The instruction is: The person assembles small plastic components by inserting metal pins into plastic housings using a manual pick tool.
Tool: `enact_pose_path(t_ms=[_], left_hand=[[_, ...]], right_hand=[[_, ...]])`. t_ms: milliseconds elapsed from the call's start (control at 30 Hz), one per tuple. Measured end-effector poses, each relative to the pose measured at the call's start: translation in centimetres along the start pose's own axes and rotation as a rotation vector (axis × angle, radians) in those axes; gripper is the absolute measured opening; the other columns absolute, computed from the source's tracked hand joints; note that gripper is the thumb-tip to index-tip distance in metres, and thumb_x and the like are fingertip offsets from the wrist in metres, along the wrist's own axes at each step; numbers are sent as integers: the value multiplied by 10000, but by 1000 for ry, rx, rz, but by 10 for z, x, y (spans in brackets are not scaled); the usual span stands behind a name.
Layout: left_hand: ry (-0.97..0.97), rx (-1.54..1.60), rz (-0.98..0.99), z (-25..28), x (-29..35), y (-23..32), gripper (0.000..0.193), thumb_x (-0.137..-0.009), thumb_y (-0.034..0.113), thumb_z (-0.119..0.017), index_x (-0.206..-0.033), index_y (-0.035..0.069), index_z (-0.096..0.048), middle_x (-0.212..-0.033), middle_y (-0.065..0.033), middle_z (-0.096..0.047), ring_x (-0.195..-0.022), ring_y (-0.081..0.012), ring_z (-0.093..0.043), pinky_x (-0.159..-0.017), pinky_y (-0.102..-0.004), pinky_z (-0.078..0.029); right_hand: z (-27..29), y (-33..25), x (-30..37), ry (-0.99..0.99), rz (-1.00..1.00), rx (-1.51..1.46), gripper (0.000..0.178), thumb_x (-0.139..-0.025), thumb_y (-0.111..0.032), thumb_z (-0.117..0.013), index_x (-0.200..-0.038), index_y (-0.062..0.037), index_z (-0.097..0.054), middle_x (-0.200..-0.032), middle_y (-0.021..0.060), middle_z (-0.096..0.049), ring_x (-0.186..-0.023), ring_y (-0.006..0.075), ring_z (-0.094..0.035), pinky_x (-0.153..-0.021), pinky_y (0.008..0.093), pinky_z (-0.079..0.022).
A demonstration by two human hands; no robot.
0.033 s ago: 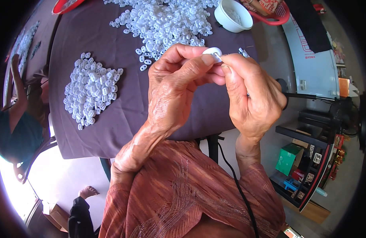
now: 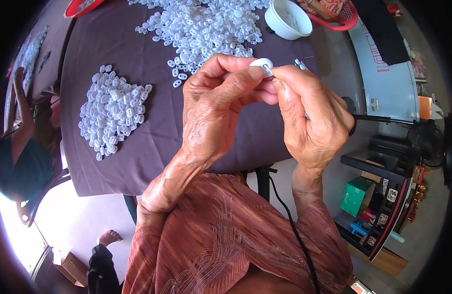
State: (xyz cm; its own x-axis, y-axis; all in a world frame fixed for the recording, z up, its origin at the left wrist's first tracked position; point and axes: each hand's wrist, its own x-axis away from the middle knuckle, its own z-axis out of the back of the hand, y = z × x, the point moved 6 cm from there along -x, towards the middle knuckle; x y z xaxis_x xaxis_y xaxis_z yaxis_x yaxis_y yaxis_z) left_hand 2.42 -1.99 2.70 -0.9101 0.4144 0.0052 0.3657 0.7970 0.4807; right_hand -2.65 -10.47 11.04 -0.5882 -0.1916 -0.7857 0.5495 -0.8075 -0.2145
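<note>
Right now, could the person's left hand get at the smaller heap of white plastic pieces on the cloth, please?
Probably yes. The smaller heap lies open on the purple cloth just left of the left hand, with nothing between. But that hand pinches a small white piece together with the right hand.

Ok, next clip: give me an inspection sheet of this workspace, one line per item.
Surface: table under a dark purple cloth.
Job's things: small white plastic piece pinched between both hands.
Clutter: small heap of white pieces at left, large heap at the far side, white bowl, red basket.
Hands: left hand and right hand both grip the piece, raised above the cloth.
Cables: black cable running down over the lap.
Surroundings: another person at left, black shelf rack at right.
</note>
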Motion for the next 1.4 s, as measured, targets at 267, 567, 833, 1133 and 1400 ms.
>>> enact_pose_path(t_ms=[267,567,833,1133,1400], left_hand=[[-17,64,75,1,-2,0,101,-846,44,-480,-884,-37,-527,-814,-172,-604,-729,-240,-626,-671,-330,-527],[-34,106,113,2,-3,-2,119,-858,66,-465,-885,-40,-513,-825,-181,-600,-737,-246,-625,-682,-333,-525],[-44,164,149,4,-3,-4,128,-869,89,-456,-899,-34,-478,-858,-182,-591,-765,-248,-621,-699,-331,-521],[-67,180,148,3,-2,-5,132,-872,81,-450,-904,-42,-484,-864,-182,-592,-773,-244,-621,-701,-327,-525],[-18,17,64,7,-4,-2,137,-870,76,-461,-886,-46,-521,-841,-177,-599,-743,-240,-625,-690,-327,-527]], right_hand=[[1,-1,-11,-90,-18,9,93,-728,47,-607,-817,24,-593,-624,93,-556,-504,173,-532,-468,258,-425],[4,-8,-7,-45,80,164,266,-573,91,-604,-822,17,-545,-587,36,-453,-493,166,-443,-449,286,-375],[0,-5,-7,-73,-4,107,109,-722,68,-597,-825,32,-593,-604,88,-526,-499,172,-506,-447,259,-398],[-1,-4,-7,-70,-23,77,104,-734,54,-594,-834,26,-599,-600,85,-521,-499,163,-501,-447,252,-398],[-2,1,-9,-115,6,36,239,-592,106,-608,-813,26,-567,-587,64,-481,-493,185,-469,-435,290,-381]])
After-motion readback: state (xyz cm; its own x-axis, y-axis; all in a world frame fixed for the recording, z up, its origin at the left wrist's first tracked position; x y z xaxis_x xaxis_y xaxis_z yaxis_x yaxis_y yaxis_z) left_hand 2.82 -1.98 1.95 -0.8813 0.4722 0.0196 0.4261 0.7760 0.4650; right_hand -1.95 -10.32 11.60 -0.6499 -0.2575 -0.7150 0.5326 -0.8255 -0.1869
